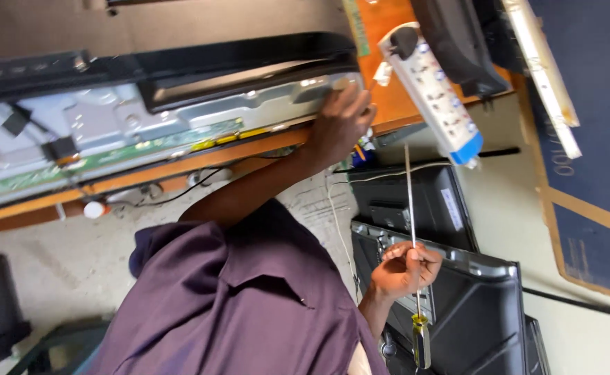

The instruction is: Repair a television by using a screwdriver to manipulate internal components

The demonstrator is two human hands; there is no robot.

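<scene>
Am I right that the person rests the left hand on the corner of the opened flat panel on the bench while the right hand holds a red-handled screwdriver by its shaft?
Not quite: the head view shows the screwdriver has a clear yellow handle, not a red one. The rest stands: the left hand rests on the corner of the opened flat panel on the bench, and the right hand grips the shaft.

This is an electronics repair workshop. An opened flat-screen television (145, 118) lies on a wooden workbench (388, 104), its metal chassis and green circuit strip bare. A white power strip (433, 87) rests at the right, and more black television shells (458, 278) lean nearby on the concrete floor (55, 257).
</scene>
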